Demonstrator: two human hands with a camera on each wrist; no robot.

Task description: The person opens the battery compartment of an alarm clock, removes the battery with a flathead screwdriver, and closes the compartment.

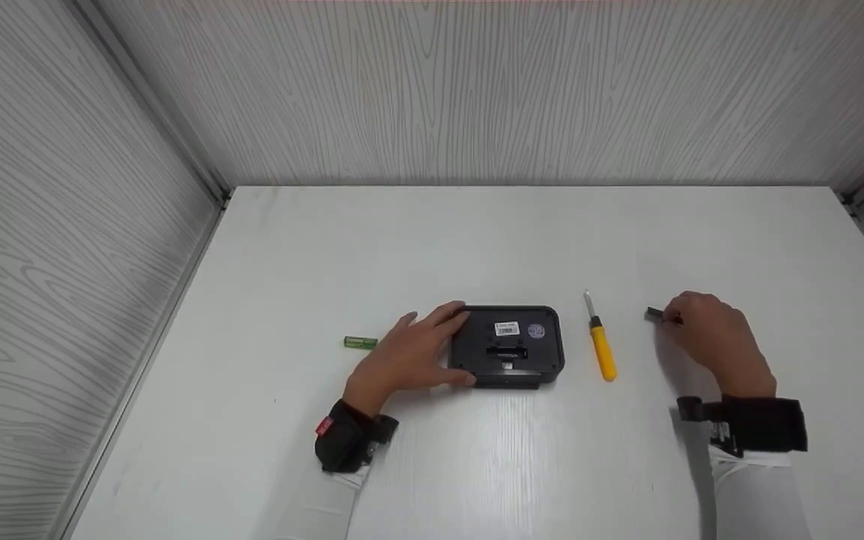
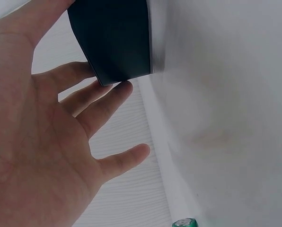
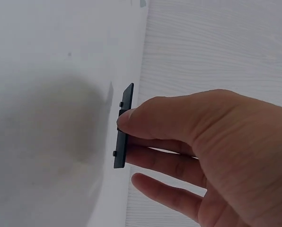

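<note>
A black box-shaped device [image 1: 477, 360] lies on the table, its open battery compartment [image 1: 507, 352] facing up beside a white label and a round sticker. My left hand [image 1: 409, 356] holds its left end, thumb along the near edge and fingers at the far edge. In the left wrist view, fingertips [image 2: 127, 87] touch the dark casing [image 2: 115, 42]. Off to the right, my right hand [image 1: 717, 337] pinches a small black battery cover [image 3: 122, 142] between thumb and fingers, close over the table. Two little tabs stick out from the cover in the right wrist view.
A green battery [image 1: 360, 343] lies left of the device, just past the left hand. Between the device and the right hand lies a screwdriver [image 1: 603, 352] with a yellow handle, tip pointing away. Pale wood-grain panels [image 1: 432, 90] wall the white table [image 1: 432, 247] at the back and sides.
</note>
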